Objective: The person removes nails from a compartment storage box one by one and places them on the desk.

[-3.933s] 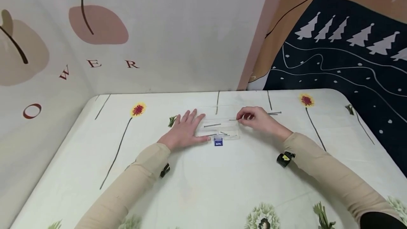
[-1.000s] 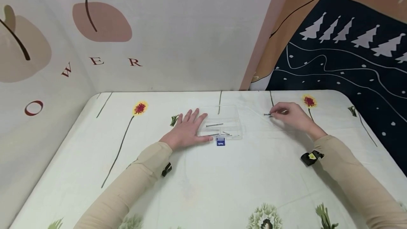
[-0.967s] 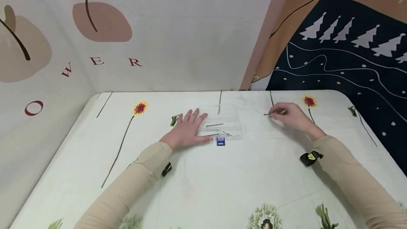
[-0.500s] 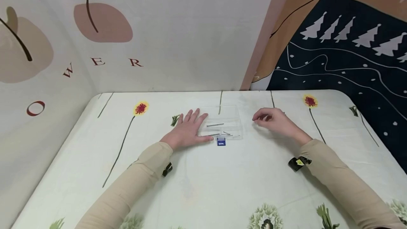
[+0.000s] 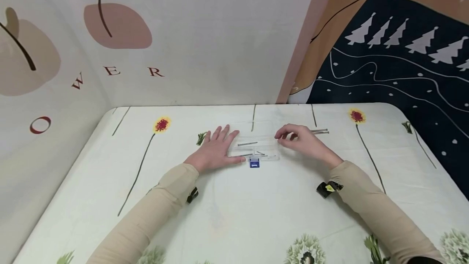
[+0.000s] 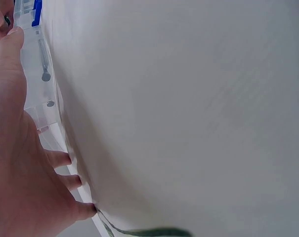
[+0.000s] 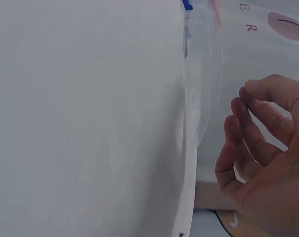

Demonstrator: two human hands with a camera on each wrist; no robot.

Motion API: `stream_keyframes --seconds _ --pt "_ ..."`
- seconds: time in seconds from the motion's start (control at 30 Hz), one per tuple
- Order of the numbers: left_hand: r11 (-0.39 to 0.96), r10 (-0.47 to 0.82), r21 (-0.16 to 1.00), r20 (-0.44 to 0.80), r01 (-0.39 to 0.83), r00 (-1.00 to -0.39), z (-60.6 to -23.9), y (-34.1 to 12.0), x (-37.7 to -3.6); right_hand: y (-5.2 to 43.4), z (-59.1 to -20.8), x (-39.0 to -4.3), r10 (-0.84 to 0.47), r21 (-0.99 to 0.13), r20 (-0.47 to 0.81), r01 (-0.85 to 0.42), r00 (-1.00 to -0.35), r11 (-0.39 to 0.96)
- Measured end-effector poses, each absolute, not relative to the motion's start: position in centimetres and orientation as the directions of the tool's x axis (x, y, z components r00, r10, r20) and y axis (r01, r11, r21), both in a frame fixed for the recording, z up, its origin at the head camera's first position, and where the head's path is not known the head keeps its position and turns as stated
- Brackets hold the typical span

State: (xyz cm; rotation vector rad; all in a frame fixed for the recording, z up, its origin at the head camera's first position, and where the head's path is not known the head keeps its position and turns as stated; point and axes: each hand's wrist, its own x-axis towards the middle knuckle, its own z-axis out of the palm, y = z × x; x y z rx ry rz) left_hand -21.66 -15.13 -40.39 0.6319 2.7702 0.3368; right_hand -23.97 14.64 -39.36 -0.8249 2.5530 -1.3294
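Observation:
My left hand [image 5: 214, 150] lies spread on the left end of a clear plastic compartment box [image 5: 270, 150], thumb along its front edge. The box lid stands raised at the back, and a blue latch [image 5: 254, 163] sits at the front. Inside, one long nail [image 5: 247, 144] lies in the rear compartment, with several smaller metal pieces in the front ones. My right hand [image 5: 302, 139] hovers at the box's right side. Its fingers are loosely bent, thumb near the index tip, and nothing shows between them in the right wrist view.
Long nails [image 5: 320, 131] lie on the tablecloth [image 5: 234, 211] just beyond the right hand, partly covered by it. A white wall cloth [image 5: 220, 52] rises behind the table's back edge, and a dark tree-print cloth [image 5: 395, 64] hangs at the right.
My right hand held a nail at the box, carried it right and let it go beside the other nails, then came back left to the box. The left hand stayed put.

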Motion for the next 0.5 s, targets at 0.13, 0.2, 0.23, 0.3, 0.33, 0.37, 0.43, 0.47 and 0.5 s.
stream_keyframes --seconds 0.13,0.2,0.23,0.3,0.33,0.37,0.43,0.47,0.5 --pt "0.88 0.447 0.281 -0.223 0.382 -0.866 -40.4 -15.1 -21.7 13.5 -39.1 -24.0 -0.539 -0.799 0.116 -0.401 -0.834 0.448" --pt "0.881 0.446 0.28 -0.222 0.381 -0.867 -40.4 -15.1 -21.7 13.1 -38.9 -23.9 -0.542 -0.791 0.121 -0.411 -0.832 0.454" --pt "0.883 0.444 0.277 -0.226 0.38 -0.867 -40.4 -15.1 -21.7 12.9 -38.9 -24.0 -0.545 -0.787 0.124 -0.417 -0.829 0.456" --pt "0.883 0.443 0.276 -0.227 0.379 -0.867 -40.4 -15.1 -21.7 12.4 -38.8 -24.0 -0.551 -0.78 0.129 -0.427 -0.824 0.457" --pt "0.884 0.442 0.274 -0.228 0.378 -0.868 -40.4 -15.1 -21.7 12.2 -38.8 -24.0 -0.555 -0.78 0.13 -0.43 -0.822 0.454" --pt "0.885 0.44 0.272 -0.23 0.377 -0.868 -40.3 -15.1 -21.7 12.0 -38.7 -24.1 -0.559 -0.781 0.131 -0.433 -0.818 0.451" --pt "0.887 0.438 0.269 -0.235 0.374 -0.868 -40.3 -15.1 -21.8 11.5 -38.8 -24.1 -0.57 -0.783 0.13 -0.436 -0.811 0.443" --pt "0.886 0.438 0.272 -0.233 0.375 -0.868 -40.3 -15.1 -21.8 11.3 -38.7 -24.1 -0.576 -0.783 0.13 -0.44 -0.807 0.44" --pt "0.887 0.438 0.271 -0.234 0.374 -0.868 -40.4 -15.1 -21.8 11.1 -38.8 -24.1 -0.582 -0.784 0.13 -0.443 -0.803 0.436"
